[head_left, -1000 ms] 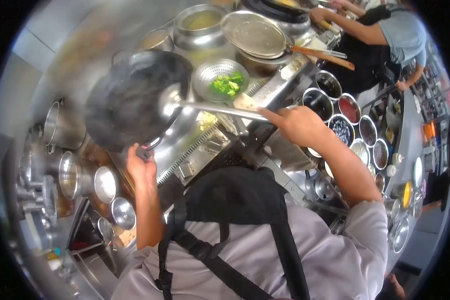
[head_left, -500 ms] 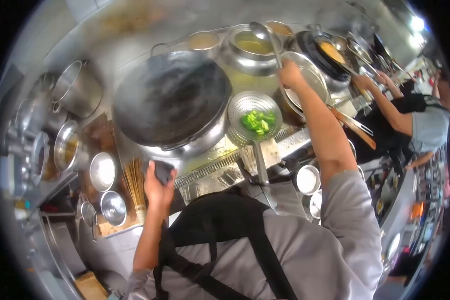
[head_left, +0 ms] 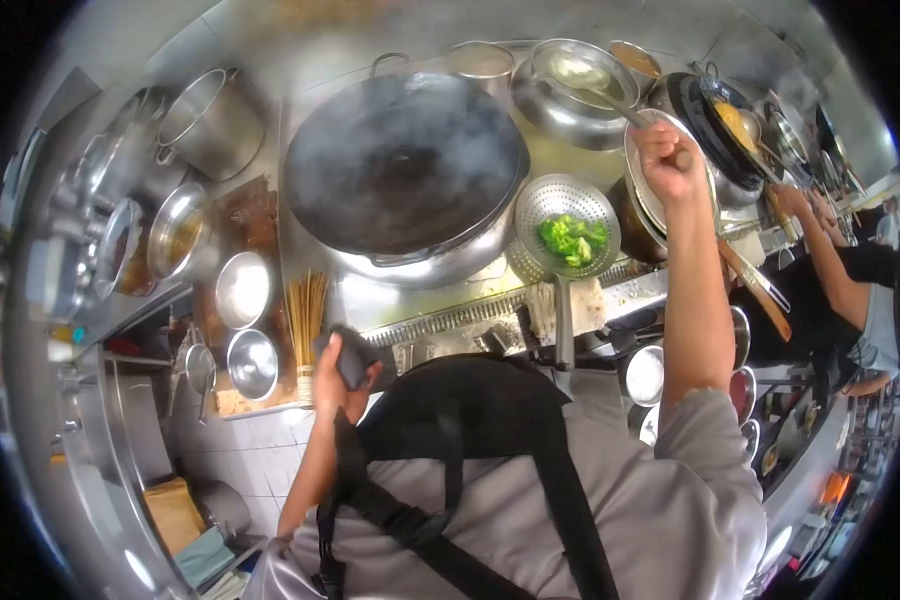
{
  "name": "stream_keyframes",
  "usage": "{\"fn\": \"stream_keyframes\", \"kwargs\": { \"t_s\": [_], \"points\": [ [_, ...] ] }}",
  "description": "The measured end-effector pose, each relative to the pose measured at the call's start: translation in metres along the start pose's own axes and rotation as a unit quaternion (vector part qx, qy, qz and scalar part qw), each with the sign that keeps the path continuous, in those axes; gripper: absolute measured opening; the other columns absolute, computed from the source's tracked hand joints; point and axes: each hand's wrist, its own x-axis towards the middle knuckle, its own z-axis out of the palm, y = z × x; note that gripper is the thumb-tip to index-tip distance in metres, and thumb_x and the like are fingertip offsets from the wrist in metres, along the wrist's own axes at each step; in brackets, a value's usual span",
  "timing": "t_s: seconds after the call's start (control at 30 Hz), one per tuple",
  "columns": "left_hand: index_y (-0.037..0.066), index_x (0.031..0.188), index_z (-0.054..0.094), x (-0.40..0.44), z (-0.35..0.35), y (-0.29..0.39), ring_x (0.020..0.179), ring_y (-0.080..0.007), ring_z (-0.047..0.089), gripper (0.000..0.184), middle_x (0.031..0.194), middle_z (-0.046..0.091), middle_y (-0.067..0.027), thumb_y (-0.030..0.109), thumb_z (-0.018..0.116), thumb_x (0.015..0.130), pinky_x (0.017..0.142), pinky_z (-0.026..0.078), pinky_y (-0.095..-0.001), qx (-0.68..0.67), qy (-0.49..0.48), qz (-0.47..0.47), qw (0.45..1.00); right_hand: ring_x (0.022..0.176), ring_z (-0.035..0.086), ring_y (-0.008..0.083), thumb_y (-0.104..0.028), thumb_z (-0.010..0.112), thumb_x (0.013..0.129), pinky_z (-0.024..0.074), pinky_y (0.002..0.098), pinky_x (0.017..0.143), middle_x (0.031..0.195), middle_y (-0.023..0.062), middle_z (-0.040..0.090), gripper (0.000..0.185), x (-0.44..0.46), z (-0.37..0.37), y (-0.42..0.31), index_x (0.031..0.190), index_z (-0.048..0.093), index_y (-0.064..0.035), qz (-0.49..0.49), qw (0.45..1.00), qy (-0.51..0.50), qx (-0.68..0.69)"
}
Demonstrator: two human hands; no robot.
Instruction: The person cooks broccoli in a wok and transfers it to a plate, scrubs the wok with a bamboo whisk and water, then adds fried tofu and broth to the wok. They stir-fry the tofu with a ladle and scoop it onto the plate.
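My right hand (head_left: 667,163) is wrapped round the handle of a ladle (head_left: 625,108), whose bowl is over the round metal pot at the back. My left hand (head_left: 345,382) holds a dark folded cloth (head_left: 354,354) near the stove's front edge, apart from the wok. A big black wok (head_left: 405,165) sits on the burner, giving off smoke or steam. Right of the wok lies a perforated strainer (head_left: 568,198) with green vegetable pieces (head_left: 573,240) in it, its handle pointing toward me. The round metal pot (head_left: 540,100) holds a yellowish liquid.
Bamboo sticks (head_left: 306,310) stand beside two metal bowls (head_left: 243,290) on the left. Behind them is a tall pot (head_left: 210,125). At the right, a co-worker's arm (head_left: 832,258) reaches toward another wok (head_left: 715,130). Wooden-handled tools (head_left: 755,285) jut out beside the right pot.
The wok has gone from my left hand's grip onto the burner. My left hand has drawn back with the cloth. My right hand has carried the ladle from the wok to the back pot.
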Motion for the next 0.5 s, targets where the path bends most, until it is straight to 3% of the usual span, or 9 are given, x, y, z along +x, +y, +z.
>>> {"fn": "stream_keyframes", "kwargs": {
  "t_s": [0.07, 0.1, 0.13, 0.17, 0.37, 0.43, 0.5],
  "points": [
    [0.007, 0.113, 0.055, -0.002, 0.023, 0.011, 0.069, -0.0283, 0.061, 0.043, 0.092, 0.062, -0.012, 0.044, 0.06, 0.092, 0.053, 0.05, -0.0269, 0.032, -0.071, 0.016, 0.997, 0.055, 0.051, 0.0094, -0.003, 0.048, 0.09, 0.045, 0.0211, 0.046, 0.069, 0.0009, 0.049, 0.009, -0.026, 0.014, 0.037, 0.081, 0.046, -0.001, -0.011, 1.0, -0.012, 0.001],
    [0.007, 0.113, 0.055, -0.002, 0.032, 0.017, 0.069, -0.0283, 0.061, 0.043, 0.092, 0.062, -0.012, 0.044, 0.06, 0.092, 0.053, 0.05, -0.0269, 0.042, -0.079, 0.011, 0.996, 0.053, 0.051, 0.0104, 0.0, 0.047, 0.089, 0.0446, 0.022, 0.044, 0.07, 0.0026, 0.047, 0.021, -0.038, 0.018, 0.053, 0.104, 0.035, 0.0093, -0.02, 1.0, -0.017, -0.005],
    [0.006, 0.11, 0.055, -0.002, 0.041, 0.021, 0.065, -0.0265, 0.06, 0.039, 0.089, 0.062, -0.0118, 0.041, 0.06, 0.093, 0.058, 0.052, -0.0316, 0.045, -0.125, 0.018, 0.991, 0.052, 0.051, 0.0114, 0.004, 0.046, 0.088, 0.0443, 0.023, 0.043, 0.071, 0.0044, 0.045, 0.048, -0.05, 0.022, 0.07, 0.127, 0.023, 0.0196, -0.032, 0.999, -0.022, -0.013],
    [0.004, 0.106, 0.056, -0.002, 0.048, 0.023, 0.061, -0.0246, 0.059, 0.036, 0.086, 0.062, -0.0117, 0.038, 0.06, 0.094, 0.062, 0.054, -0.0362, 0.047, -0.171, 0.021, 0.984, 0.052, 0.051, 0.0129, 0.003, 0.046, 0.088, 0.0442, 0.0243, 0.041, 0.073, 0.0055, 0.045, 0.057, -0.062, 0.024, 0.086, 0.134, 0.014, 0.0181, -0.044, 0.999, -0.01, 0.006],
    [0.006, 0.108, 0.056, -0.003, 0.041, 0.018, 0.064, -0.0276, 0.062, 0.037, 0.088, 0.062, -0.0111, 0.04, 0.059, 0.093, 0.054, 0.052, -0.0329, 0.087, -0.206, -0.015, 0.975, 0.057, 0.052, 0.015, -0.001, 0.047, 0.092, 0.0443, 0.0263, 0.043, 0.079, 0.0091, 0.046, 0.066, -0.131, 0.003, 0.141, 0.141, 0.007, 0.0143, -0.039, 0.995, -0.037, 0.079],
    [0.007, 0.109, 0.056, 0.001, 0.031, 0.013, 0.065, -0.0292, 0.063, 0.038, 0.088, 0.062, -0.0123, 0.041, 0.06, 0.093, 0.05, 0.051, -0.03, 0.08, -0.193, -0.03, 0.977, 0.057, 0.051, 0.014, -0.002, 0.047, 0.092, 0.0441, 0.0251, 0.042, 0.079, 0.009, 0.046, 0.062, -0.159, 0.001, 0.159, 0.138, 0.01, 0.017, -0.054, 0.996, -0.002, 0.065],
    [0.006, 0.109, 0.056, 0.01, 0.018, 0.01, 0.065, -0.029, 0.063, 0.038, 0.088, 0.062, -0.0129, 0.041, 0.059, 0.093, 0.049, 0.051, -0.0298, 0.089, -0.189, -0.049, 0.977, 0.054, 0.049, 0.0112, -0.006, 0.05, 0.092, 0.0422, 0.0241, 0.039, 0.078, 0.0067, 0.048, 0.046, -0.179, -0.01, 0.158, 0.127, 0.028, 0.0159, -0.046, 0.996, 0.064, -0.033]
  ]
}}
